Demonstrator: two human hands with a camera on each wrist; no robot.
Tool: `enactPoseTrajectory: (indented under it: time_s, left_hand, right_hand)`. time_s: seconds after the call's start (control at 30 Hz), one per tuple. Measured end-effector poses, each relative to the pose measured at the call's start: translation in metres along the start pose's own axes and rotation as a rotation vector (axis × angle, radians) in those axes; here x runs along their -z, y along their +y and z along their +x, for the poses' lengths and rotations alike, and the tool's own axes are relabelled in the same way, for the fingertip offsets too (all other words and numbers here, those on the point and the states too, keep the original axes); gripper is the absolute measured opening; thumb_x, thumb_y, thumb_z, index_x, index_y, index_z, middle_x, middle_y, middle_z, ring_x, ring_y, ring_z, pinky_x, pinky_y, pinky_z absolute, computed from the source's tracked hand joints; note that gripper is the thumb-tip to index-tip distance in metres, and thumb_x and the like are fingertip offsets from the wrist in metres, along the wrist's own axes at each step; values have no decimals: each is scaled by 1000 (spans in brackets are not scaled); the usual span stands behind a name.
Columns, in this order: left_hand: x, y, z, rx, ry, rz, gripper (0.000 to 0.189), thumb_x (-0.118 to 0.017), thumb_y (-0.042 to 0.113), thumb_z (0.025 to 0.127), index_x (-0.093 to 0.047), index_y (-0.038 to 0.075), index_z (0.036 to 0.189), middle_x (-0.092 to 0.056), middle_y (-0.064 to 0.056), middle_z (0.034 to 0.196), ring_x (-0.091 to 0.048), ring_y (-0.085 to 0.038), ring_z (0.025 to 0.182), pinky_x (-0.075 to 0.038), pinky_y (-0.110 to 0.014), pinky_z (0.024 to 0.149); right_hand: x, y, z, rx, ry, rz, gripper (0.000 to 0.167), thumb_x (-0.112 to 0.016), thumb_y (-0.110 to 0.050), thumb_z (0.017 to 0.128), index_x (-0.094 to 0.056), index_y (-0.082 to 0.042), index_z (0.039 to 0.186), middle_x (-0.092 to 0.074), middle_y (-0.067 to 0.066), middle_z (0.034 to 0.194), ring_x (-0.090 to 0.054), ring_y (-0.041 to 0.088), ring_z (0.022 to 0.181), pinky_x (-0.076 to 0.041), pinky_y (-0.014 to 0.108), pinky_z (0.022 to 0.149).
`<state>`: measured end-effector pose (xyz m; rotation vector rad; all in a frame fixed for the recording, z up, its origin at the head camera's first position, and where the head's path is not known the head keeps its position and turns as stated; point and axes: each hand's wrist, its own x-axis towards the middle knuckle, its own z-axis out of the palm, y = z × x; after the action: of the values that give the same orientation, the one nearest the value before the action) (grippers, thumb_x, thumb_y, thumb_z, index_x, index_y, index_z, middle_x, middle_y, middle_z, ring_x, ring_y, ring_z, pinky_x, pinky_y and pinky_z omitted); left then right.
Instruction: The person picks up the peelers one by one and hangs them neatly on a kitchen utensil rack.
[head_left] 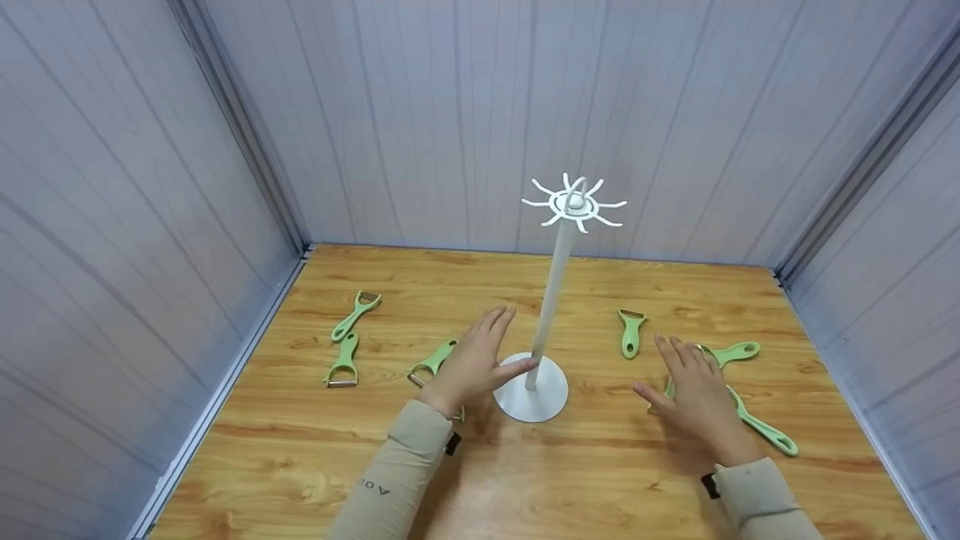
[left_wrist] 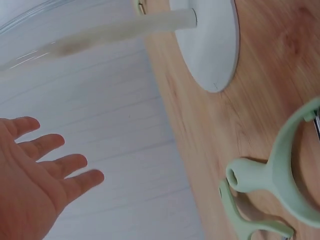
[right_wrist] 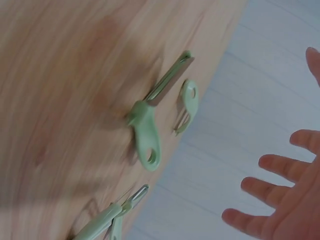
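My left hand (head_left: 472, 364), fingers stretched out, hovers just left of a white stand (head_left: 553, 292); its thumb overlaps the pole in the head view. Below this hand lie a green Y-shaped peeler (head_left: 435, 358) and another that the wrist mostly hides. In the left wrist view, two green peelers (left_wrist: 255, 175) lie near the stand's round base (left_wrist: 215, 55). My right hand (head_left: 697, 394) is spread over the right-hand peelers and holds nothing. Around it are a peeler (head_left: 739, 352), a long-handled one (head_left: 769, 429) and one partly covered by the fingers. The right wrist view shows a straight-bladed peeler (right_wrist: 146, 135).
Curved hooks (head_left: 574, 204) radiate from the stand's top, all bare. Two green peelers (head_left: 343, 360) lie end to end at the left of the wooden table (head_left: 300, 465). Another peeler (head_left: 631, 334) lies right of the stand. Pale panel walls (head_left: 420, 120) enclose the back and sides.
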<state>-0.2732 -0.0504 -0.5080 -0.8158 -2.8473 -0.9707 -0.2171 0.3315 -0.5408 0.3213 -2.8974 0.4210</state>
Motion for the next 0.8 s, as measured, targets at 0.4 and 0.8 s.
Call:
enactPoseTrajectory:
  time_s: [0.4,0.8]
  left_hand:
    - [-14,3,12,-94,48,-269,81,-81,39,101,-45,3,164,-50,-15,167,-49,-35,155,-45,-50,127]
    - [-23,14,22,-127,91,-517,45,-76,20,105,-63,4,145,-69,-15,139,-67,-34,132,-57,-47,115]
  right_hand:
    - [1,15,-10,103,35,59,81,-85,-38,96,-50,-3,161,-56,31,156,-58,55,136,-54,73,103]
    - [6,26,-19,105,-5,107,76,-87,-22,94,-52,0,158,-60,29,150,-62,53,130,-60,67,94]
